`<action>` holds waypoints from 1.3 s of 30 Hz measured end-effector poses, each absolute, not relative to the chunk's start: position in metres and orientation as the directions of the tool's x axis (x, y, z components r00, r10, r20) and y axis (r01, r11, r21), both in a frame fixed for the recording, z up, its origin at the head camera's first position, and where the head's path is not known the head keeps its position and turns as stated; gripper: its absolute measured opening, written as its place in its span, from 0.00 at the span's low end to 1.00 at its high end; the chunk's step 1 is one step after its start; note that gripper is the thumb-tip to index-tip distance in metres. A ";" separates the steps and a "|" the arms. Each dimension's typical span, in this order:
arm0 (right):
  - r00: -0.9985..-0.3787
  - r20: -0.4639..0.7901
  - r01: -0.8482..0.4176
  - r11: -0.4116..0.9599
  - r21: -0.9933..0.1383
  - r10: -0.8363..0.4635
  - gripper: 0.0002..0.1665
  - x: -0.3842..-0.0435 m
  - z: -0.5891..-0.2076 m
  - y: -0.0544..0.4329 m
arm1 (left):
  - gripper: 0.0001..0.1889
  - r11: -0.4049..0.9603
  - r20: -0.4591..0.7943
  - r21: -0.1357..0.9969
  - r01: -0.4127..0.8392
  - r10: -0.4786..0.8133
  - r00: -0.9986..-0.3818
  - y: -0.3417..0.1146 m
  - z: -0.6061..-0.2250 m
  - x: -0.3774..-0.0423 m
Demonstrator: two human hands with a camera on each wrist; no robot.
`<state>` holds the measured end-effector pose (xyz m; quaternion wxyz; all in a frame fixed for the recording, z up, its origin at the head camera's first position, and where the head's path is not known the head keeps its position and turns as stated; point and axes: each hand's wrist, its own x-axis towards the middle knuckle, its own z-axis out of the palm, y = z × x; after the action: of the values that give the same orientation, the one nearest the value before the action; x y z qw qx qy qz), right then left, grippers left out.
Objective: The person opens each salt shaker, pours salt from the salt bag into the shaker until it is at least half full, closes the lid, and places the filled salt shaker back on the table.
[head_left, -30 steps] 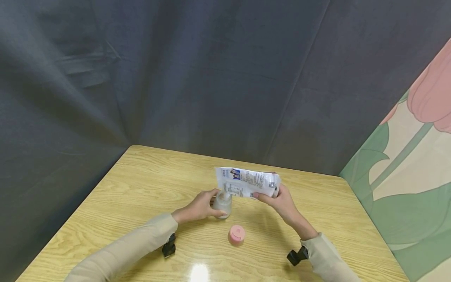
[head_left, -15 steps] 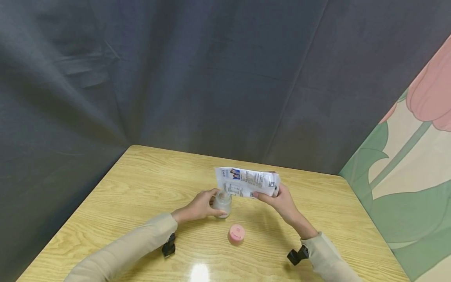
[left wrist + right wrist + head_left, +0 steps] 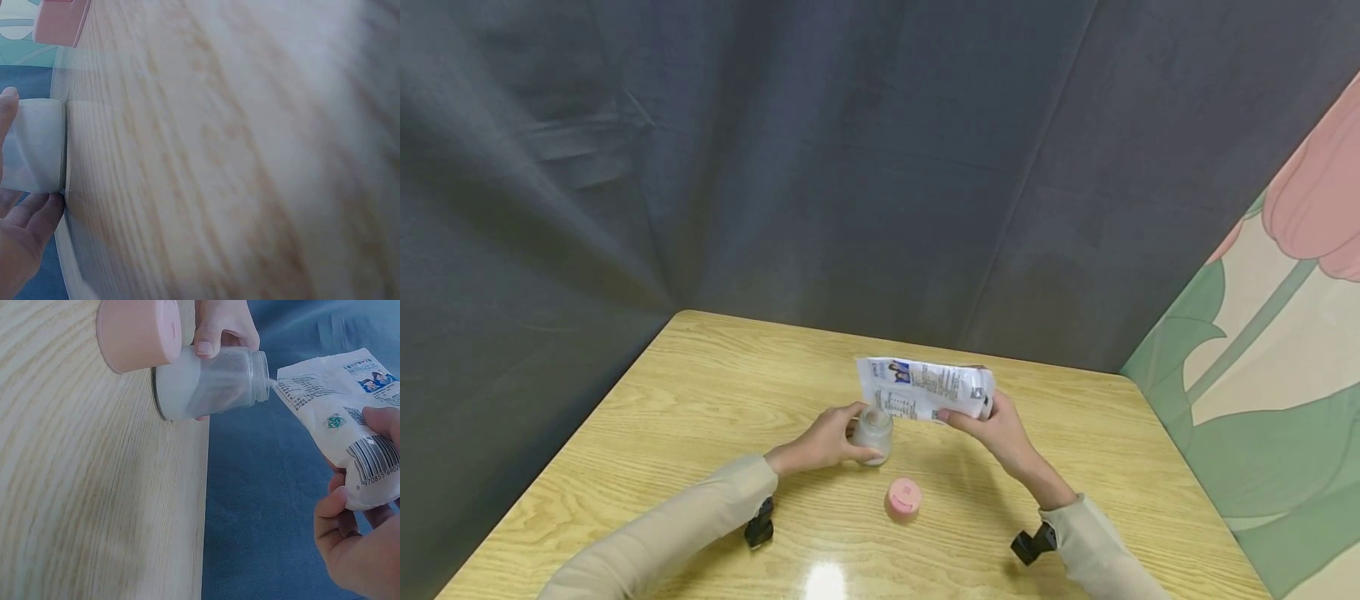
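Note:
A clear glass jar (image 3: 874,436) stands upright on the table, partly filled with a white powdery content (image 3: 175,384). My left hand (image 3: 827,437) grips the jar's side, thumb near and fingers behind. Above the jar's mouth, my right hand (image 3: 1000,429) holds a white printed bag (image 3: 928,389) tilted, its corner at the opening. In the right wrist view a thin white stream (image 3: 273,382) runs from the bag's corner into the jar. A barcode shows on the bag's lower end. The left wrist view catches the jar's base (image 3: 37,144) and some fingers.
A pink lid (image 3: 904,497) sits on the wooden table (image 3: 715,375) in front of the jar. Behind the table hangs a dark curtain (image 3: 850,167). To the right is a panel with a tulip print (image 3: 1277,417). Black wrist cameras are strapped to both forearms.
Both hands, the jar and the bag keep nearly the same places. The bag has shifted very slightly at its right end; the lid has not moved.

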<state>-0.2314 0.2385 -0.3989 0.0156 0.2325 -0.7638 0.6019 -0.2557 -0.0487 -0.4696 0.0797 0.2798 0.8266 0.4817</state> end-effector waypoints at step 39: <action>-0.877 0.327 -0.398 0.150 -0.905 -0.351 0.30 -0.234 -0.399 0.230 | 0.36 0.382 0.129 0.839 0.387 0.551 -0.824 -0.049 -0.469 -0.256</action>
<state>-0.2340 0.2303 -0.3988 0.0195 0.2468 -0.7581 0.6034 -0.2563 -0.0488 -0.4690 0.0861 0.2835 0.8269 0.4780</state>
